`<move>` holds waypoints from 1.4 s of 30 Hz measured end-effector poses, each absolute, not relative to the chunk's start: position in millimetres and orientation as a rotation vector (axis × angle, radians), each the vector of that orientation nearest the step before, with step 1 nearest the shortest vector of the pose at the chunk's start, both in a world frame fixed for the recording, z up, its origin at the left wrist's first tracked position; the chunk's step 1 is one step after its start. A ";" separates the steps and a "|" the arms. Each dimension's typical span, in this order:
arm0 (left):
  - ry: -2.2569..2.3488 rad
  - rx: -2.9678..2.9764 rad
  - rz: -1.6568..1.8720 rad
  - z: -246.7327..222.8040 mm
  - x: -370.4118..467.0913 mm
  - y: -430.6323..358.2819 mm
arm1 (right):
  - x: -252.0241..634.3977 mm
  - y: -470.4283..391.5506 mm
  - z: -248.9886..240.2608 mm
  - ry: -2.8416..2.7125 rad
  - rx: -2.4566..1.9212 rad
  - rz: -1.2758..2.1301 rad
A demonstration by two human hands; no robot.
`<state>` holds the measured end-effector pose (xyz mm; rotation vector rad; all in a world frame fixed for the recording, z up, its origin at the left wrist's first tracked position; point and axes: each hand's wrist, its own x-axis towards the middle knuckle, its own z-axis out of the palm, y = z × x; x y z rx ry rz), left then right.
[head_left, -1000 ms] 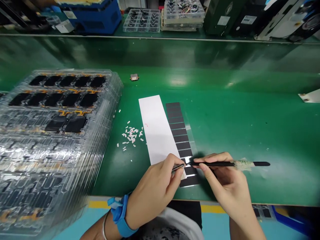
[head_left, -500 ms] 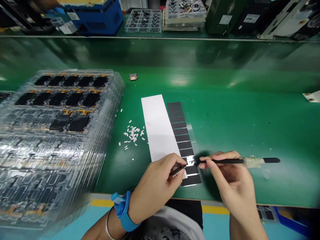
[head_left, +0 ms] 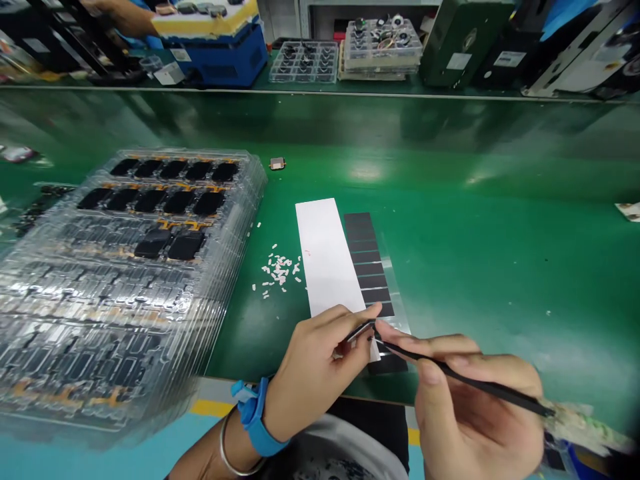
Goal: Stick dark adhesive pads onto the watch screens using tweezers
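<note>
My left hand (head_left: 320, 350) pinches a small dark flat display panel (head_left: 359, 331) by its edges, above the lower end of a white paper strip (head_left: 330, 260). In my right hand (head_left: 485, 407) are black tweezers (head_left: 493, 388) with pale wrapping around the rear part. Their tip reaches the display's right edge, where my right fingertips meet it; whether the tip holds anything is hidden. Beneath both hands, beside the paper, lies a clear sheet with a column of black rectangular stickers (head_left: 373, 269).
At left stands a stack of clear trays (head_left: 240, 220) holding black display panels. Small white scraps (head_left: 280, 270) lie between stack and paper. A small module (head_left: 277, 163) sits farther back. The rear shelf carries a blue machine (head_left: 225, 60) and component boxes (head_left: 304, 61). A person's arm (head_left: 125, 17) shows behind.
My right hand has brought the tweezers from the sticker sheet up and left to the display's edge, their rear end now tilting down. My left hand still holds the display. The view shifted slightly.
</note>
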<state>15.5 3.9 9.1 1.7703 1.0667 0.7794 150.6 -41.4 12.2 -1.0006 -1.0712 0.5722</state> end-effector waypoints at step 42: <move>0.971 1.687 0.728 3.2 5.5 8.6 | 134.6 -24.9 -5.7 -1.073 -1.016 0.433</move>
